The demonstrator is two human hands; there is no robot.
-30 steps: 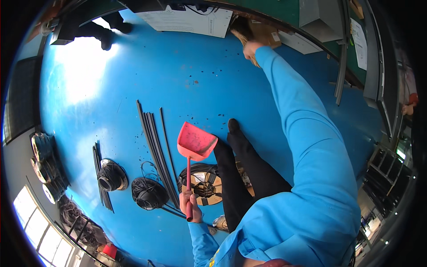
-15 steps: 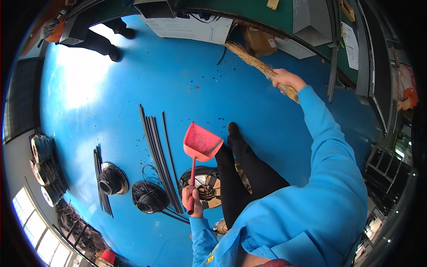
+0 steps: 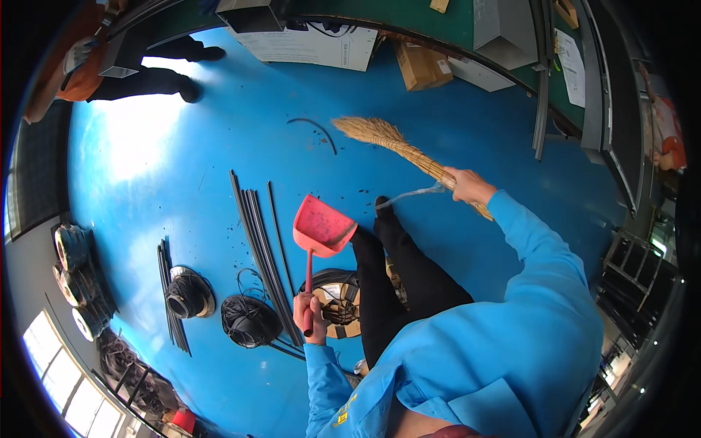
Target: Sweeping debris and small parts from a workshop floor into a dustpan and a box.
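My right hand (image 3: 469,187) is wrapped round the handle of a straw broom (image 3: 398,148), whose bristles point to the far left. A strip of clear plastic (image 3: 420,192) trails from near the broom's handle toward my shoe. In my left hand (image 3: 309,315) is the handle of a red dustpan (image 3: 321,226), its pan held out ahead of me with dark specks and dirt inside. Just left of the bristles a thin curved black strip (image 3: 315,127) lies on the floor among dark scraps.
Long black rods (image 3: 257,241) lie left of the dustpan. Coils of black cable (image 3: 250,321) and a cable reel (image 3: 342,310) are near my legs. A cardboard box (image 3: 422,67) stands beneath the green workbench (image 3: 409,22). Another person (image 3: 80,69) is at the far left.
The broom has swung nearer and to the left, its bristles now away from the bench. The curved black strip has moved left from beside the bench. The dustpan has shifted slightly left.
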